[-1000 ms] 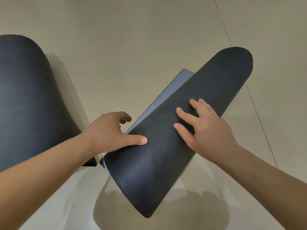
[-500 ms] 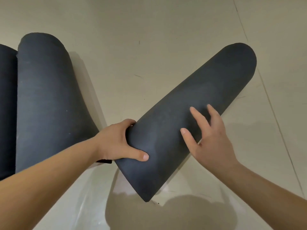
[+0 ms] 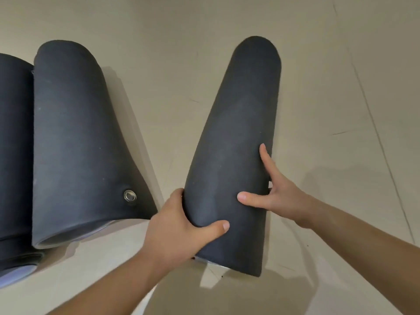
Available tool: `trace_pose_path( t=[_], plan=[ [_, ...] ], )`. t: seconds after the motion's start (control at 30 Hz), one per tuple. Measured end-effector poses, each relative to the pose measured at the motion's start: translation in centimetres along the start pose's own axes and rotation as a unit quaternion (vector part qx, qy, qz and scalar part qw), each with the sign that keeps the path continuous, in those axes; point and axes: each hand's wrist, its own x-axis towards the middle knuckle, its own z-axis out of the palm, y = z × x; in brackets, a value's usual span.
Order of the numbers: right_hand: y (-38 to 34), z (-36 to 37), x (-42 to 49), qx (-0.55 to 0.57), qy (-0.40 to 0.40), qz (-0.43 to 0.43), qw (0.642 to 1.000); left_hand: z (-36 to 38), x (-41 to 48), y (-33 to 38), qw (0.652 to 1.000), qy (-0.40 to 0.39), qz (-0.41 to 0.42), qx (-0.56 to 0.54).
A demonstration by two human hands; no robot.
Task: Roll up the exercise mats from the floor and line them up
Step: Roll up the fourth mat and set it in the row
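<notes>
Three rolled mats (image 3: 236,155) (image 3: 77,144) (image 3: 13,155), two hands (image 3: 179,228) (image 3: 281,201), one grommet (image 3: 130,195).

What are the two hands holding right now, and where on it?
Both hold the dark grey rolled foam mat near its close end: the left hand grips its left side, the right hand its right side.
</notes>
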Motion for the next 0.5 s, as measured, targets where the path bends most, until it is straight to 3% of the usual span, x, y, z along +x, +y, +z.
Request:
trace_pose_path(
  t=[0.13,0.23,0.5],
  plan=[
    [-2.4,1.2,3.2,-0.102,-0.068,-0.028,0.992,1.8,-2.6,-1.7,0.983,0.065,-0.069,-0.158],
    [-3.3,4.3,5.5,-0.191,-0.006,-0.068,0.979,0.9,-2.1,-3.3,0.961,0.079,-0.115,-0.24],
    [-4.2,8.3,7.5,-0.16,0.109,-0.04,0.98,-0.7,-3.1,-5.5,0.925,0.081,-0.149,-0.341]
  ],
)
